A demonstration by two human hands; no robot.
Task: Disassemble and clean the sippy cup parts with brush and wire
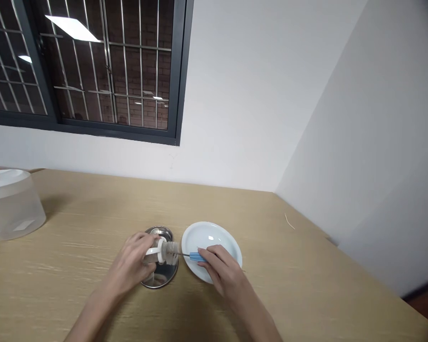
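My left hand (137,259) is closed around a small clear bottle (172,248) with a white collar, lying on its side in the air with its mouth to the right. Between the fingers and thumb of my right hand (223,268) is the blue handle of what looks like a small bottle brush (197,257). Its thin metal shaft points left into the bottle's mouth; the tip is hard to make out. Below the bottle is a shiny metal tray (166,278), partly covered by my left hand. A white oval plate (214,230) sits under and behind my right hand.
At the left edge of the wooden table (292,294) stands a translucent plastic tub (16,213) with a lid. A thin pale strip (289,221) lies near the right edge. Beyond the table are a white wall (253,95) and a barred window (128,66).
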